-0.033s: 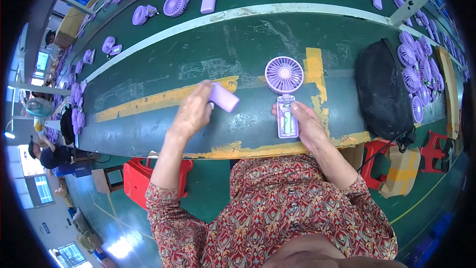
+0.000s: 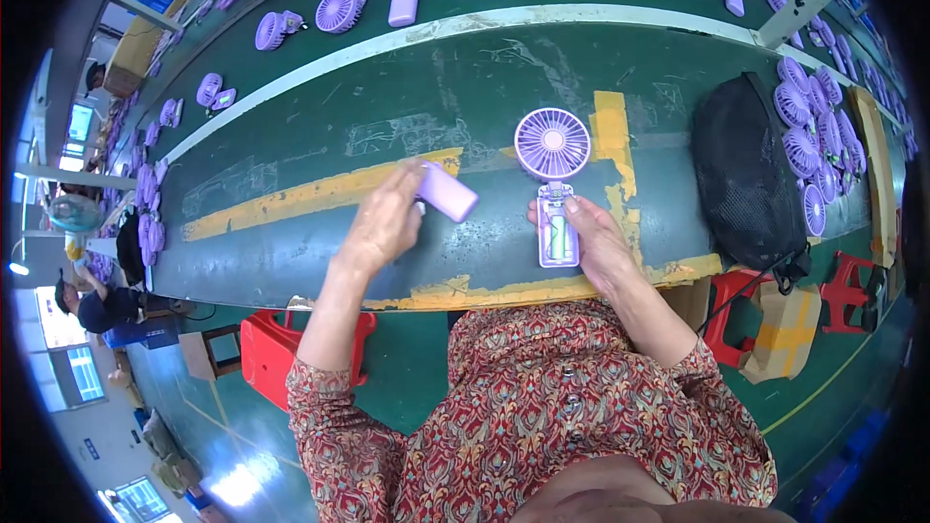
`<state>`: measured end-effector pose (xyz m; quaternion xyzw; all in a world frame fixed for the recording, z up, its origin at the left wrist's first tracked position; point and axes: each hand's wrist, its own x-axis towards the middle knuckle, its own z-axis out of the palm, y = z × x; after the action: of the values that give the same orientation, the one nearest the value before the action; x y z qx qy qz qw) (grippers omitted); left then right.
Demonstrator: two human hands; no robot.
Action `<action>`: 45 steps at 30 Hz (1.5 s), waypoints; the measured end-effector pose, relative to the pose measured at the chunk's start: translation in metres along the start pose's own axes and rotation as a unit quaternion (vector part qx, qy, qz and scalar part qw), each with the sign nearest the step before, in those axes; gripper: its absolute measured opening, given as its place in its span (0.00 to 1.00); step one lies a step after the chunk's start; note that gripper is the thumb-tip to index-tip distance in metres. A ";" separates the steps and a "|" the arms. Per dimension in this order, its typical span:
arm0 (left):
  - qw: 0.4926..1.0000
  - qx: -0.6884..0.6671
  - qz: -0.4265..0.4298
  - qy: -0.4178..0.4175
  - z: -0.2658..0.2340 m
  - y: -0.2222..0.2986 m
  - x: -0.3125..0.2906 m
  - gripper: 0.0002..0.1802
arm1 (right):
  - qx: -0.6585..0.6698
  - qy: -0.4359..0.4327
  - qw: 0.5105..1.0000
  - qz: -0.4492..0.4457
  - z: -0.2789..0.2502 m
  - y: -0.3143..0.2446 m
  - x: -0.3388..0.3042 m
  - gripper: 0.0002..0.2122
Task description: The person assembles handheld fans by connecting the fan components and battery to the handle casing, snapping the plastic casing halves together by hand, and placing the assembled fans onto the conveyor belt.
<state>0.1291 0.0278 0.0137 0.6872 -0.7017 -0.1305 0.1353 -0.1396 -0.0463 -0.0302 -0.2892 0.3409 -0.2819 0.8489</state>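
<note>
My right hand (image 2: 597, 237) grips the handle of a small purple handheld fan (image 2: 552, 142). That handle is uncovered, with a circuit board and a green battery (image 2: 557, 236) showing inside it. The round fan head points away from me over the green worktable (image 2: 320, 252). To the left, my left hand (image 2: 383, 218) is closed on a smooth purple handle cover (image 2: 449, 193), held by its upper left end. A gap separates the cover from the fan.
A black mesh bag (image 2: 744, 174) stands at the right, beside a pile of purple fans (image 2: 814, 136). Beyond a pale rail (image 2: 581, 15), a green surface carries more fans and open handles. Red stools (image 2: 271, 358) stand below the table. Another person (image 2: 105, 305) is at far left.
My left hand has moved slightly right with the cover, nearer the fan. My right hand and the fan look nearly unchanged; the whole view has shifted a little.
</note>
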 end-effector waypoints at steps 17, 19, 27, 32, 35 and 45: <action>0.985 -0.128 0.093 -0.074 0.029 0.053 0.017 0.20 | 0.053 0.010 0.999 -0.001 0.002 0.001 0.000 0.15; 0.991 -0.117 0.058 -0.020 0.032 0.051 0.009 0.21 | 0.057 0.005 0.998 -0.001 0.002 0.001 0.001 0.15; 0.982 0.003 -0.160 0.104 0.040 0.069 -0.006 0.33 | 0.048 -0.005 0.999 0.010 -0.001 0.001 0.001 0.16; 0.971 0.038 -0.230 0.053 0.030 0.065 -0.008 0.24 | 0.053 -0.021 0.998 0.010 -0.001 -0.002 0.000 0.17; 0.954 -0.088 -0.284 0.029 0.024 0.078 -0.007 0.23 | 0.072 -0.020 0.997 0.022 -0.003 -0.001 0.000 0.17; 0.972 -0.151 -0.182 0.008 0.028 0.145 -0.012 0.34 | 0.075 -0.054 0.996 0.017 -0.005 -0.004 -0.006 0.21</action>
<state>-0.0160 0.0428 0.0415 0.7761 -0.5360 -0.2519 0.2167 -0.1481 -0.0465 -0.0276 -0.2341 0.2773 -0.2764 0.8899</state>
